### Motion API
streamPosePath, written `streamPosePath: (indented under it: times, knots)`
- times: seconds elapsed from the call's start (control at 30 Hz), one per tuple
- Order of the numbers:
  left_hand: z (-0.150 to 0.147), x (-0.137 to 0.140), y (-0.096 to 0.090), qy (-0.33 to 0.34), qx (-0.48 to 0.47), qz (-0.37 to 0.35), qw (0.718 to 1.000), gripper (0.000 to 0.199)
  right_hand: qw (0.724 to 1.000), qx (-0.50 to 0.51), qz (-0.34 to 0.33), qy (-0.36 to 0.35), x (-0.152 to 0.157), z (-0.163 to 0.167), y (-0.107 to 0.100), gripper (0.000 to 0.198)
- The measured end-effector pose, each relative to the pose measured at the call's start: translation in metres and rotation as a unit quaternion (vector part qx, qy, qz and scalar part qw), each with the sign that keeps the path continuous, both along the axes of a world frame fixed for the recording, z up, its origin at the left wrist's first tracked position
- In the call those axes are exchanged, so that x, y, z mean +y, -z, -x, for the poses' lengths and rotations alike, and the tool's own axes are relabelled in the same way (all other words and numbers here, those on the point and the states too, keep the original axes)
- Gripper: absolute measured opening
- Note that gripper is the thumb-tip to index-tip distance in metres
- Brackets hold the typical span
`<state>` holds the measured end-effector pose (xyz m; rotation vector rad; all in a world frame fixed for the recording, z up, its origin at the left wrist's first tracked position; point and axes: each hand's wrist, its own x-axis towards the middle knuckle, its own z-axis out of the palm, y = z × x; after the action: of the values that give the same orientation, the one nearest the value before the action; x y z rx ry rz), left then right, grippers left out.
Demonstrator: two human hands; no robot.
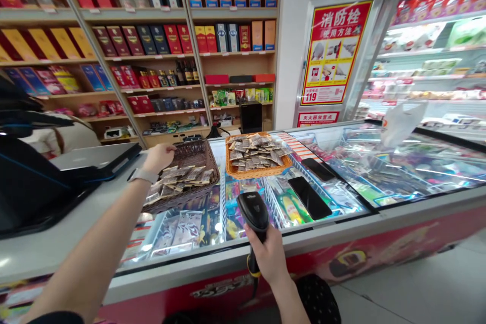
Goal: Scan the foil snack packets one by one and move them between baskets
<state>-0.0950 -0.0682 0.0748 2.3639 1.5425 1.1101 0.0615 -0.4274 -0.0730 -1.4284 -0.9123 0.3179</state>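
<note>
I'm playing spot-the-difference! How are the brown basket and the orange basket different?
The brown basket is dark; the orange basket is brighter. Bare weave shows inside the brown one; packets heap across the orange one. Both hold small packets.

A white-rimmed chest freezer (pixel 341 237) with a glass top bore a shallow orange woven basket (pixel 246 174). From that, a dark brown woven basket (pixel 194 152) lay around half past eight, two flat black rectangular phones (pixel 309 197) between three and five o'clock, and a translucent white plastic bag (pixel 401 124) farther off, just before three.
</note>
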Motion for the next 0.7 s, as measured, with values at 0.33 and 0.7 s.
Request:
streamPosePath:
  times: [0.33,0.7]
  knots:
    - [-0.195,-0.085,0.052,0.206,0.117,0.160,0.958,0.020,0.995,0.026,0.010,0.090,-0.033,-0.048,0.012,0.041]
    - [-0.260,-0.086,0.088,0.113,0.119,0.235,0.958,0.033,0.996,0.043,0.023,0.079,-0.051,-0.059,0.018,0.039]
